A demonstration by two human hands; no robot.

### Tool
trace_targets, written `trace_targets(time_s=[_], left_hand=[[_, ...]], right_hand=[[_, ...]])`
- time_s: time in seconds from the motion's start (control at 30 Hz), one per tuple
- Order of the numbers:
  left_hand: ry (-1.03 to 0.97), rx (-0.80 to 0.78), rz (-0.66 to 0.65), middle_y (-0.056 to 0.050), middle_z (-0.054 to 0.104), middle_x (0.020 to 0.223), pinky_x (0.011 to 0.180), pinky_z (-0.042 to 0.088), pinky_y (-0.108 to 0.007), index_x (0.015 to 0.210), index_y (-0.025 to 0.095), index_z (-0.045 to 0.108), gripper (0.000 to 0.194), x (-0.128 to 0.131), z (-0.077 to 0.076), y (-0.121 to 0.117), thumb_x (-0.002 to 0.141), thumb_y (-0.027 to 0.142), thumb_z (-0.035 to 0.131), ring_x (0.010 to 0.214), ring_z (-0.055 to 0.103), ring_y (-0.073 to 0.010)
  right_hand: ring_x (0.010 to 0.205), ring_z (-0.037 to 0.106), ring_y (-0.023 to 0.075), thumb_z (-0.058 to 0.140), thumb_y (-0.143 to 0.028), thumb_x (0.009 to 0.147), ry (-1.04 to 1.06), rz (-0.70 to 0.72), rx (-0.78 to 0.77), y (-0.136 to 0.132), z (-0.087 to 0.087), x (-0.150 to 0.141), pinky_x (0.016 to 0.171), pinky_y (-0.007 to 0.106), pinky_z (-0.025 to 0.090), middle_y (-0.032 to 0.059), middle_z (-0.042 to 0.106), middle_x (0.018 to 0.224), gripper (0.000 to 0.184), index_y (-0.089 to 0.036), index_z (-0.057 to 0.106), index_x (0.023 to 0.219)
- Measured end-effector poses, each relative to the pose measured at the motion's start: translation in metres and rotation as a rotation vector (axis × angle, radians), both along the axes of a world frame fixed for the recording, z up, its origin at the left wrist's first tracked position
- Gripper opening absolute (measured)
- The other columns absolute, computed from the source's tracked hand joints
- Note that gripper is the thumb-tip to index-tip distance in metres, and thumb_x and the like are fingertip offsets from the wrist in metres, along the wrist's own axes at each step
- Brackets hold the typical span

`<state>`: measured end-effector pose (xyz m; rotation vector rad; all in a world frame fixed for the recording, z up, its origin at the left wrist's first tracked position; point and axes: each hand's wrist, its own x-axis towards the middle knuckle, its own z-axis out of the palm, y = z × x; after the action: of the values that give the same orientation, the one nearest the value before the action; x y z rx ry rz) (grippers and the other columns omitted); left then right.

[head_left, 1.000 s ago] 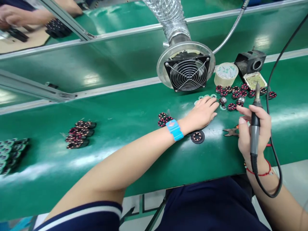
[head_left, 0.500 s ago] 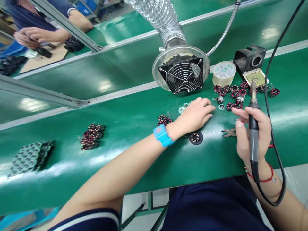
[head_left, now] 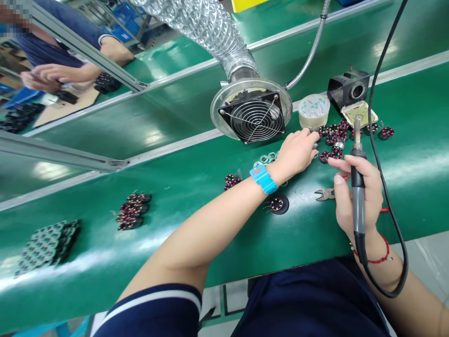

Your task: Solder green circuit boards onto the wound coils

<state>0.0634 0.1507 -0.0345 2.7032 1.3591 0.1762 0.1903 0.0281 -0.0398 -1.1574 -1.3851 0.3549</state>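
My right hand (head_left: 361,196) is wrapped round the grip of a soldering iron (head_left: 358,182), whose metal tip points up and away. At the left side of the coil cluster, my left hand (head_left: 298,149) has its thumb and fingers closed about a small silver motor part (head_left: 315,146), mostly covered by the fingers. Right of that hand lie several red-and-black motor coils (head_left: 331,139). Small green ring-shaped circuit boards (head_left: 271,157) are partly behind the left wrist. One copper-wound coil (head_left: 276,204) rests on a black round disc (head_left: 283,206). Beside my right hand are red-handled cutters (head_left: 324,194).
A fume fan (head_left: 257,119) on a silver duct hangs over the bench. Behind the coils stand a tape roll (head_left: 314,112) and an iron stand (head_left: 349,91) with a sponge. Coil stacks (head_left: 133,210) and circuit board panels (head_left: 45,245) lie left. Another person's hands (head_left: 52,75) work beyond the frame.
My left hand has moved right, from above the green boards to the silver motor part, and its fingers have closed there. My right hand still holds the soldering iron. The view has shifted slightly.
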Motion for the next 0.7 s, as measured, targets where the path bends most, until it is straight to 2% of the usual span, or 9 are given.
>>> trace_targets(time_s=[0.1,0.2,0.37,0.57,0.7], left_hand=[[-0.001,-0.042,0.002,-0.014,0.06,0.113,0.084,0.046,-0.04,0.114,0.01,0.051,0.028,0.004,0.006,0.005,0.088,0.019,0.057,0.1,0.059,-0.0282],[-0.065,-0.092,-0.024,-0.014,0.056,0.115,0.082,0.047,-0.037,0.114,0.012,0.048,0.03,0.008,0.006,0.009,0.086,0.014,0.058,0.096,0.059,-0.0245],[-0.226,-0.103,-0.071,-0.012,0.052,0.113,0.081,0.047,-0.034,0.109,0.013,0.047,0.027,0.001,0.004,0.002,0.083,0.004,0.047,0.093,0.055,-0.0199],[-0.074,-0.151,-0.121,-0.009,0.056,0.105,0.085,0.044,-0.035,0.102,0.015,0.057,0.014,-0.014,0.0,-0.012,0.091,0.016,0.05,0.098,0.052,-0.0226],[0.027,-0.181,-0.142,-0.008,0.058,0.093,0.08,0.043,-0.034,0.089,0.016,0.06,0.011,-0.024,0.007,-0.018,0.092,0.018,0.049,0.09,0.053,-0.0215]], right_hand=[[0.101,0.066,0.0214,0.055,-0.014,0.088,-0.031,0.003,-0.013,0.0,0.002,0.0,0.083,0.042,0.058,0.0043,0.071,0.109,0.043,-0.03,0.051,0.128],[0.1,0.067,0.022,0.054,-0.016,0.089,-0.019,0.004,-0.024,0.0,0.001,0.0,0.083,0.043,0.058,0.0053,0.07,0.111,0.042,-0.029,0.05,0.128],[0.103,0.066,0.022,0.053,-0.016,0.089,0.025,0.014,-0.019,-0.001,0.0,-0.001,0.087,0.045,0.057,0.0051,0.069,0.112,0.042,-0.03,0.049,0.129],[0.103,0.066,0.0211,0.054,-0.014,0.089,0.003,0.027,-0.026,-0.002,0.003,0.0,0.09,0.045,0.056,0.0032,0.07,0.113,0.044,-0.032,0.049,0.129],[0.102,0.066,0.0221,0.055,-0.016,0.089,-0.019,0.007,-0.019,-0.002,0.003,0.001,0.088,0.045,0.057,0.0042,0.07,0.111,0.043,-0.03,0.05,0.129]])
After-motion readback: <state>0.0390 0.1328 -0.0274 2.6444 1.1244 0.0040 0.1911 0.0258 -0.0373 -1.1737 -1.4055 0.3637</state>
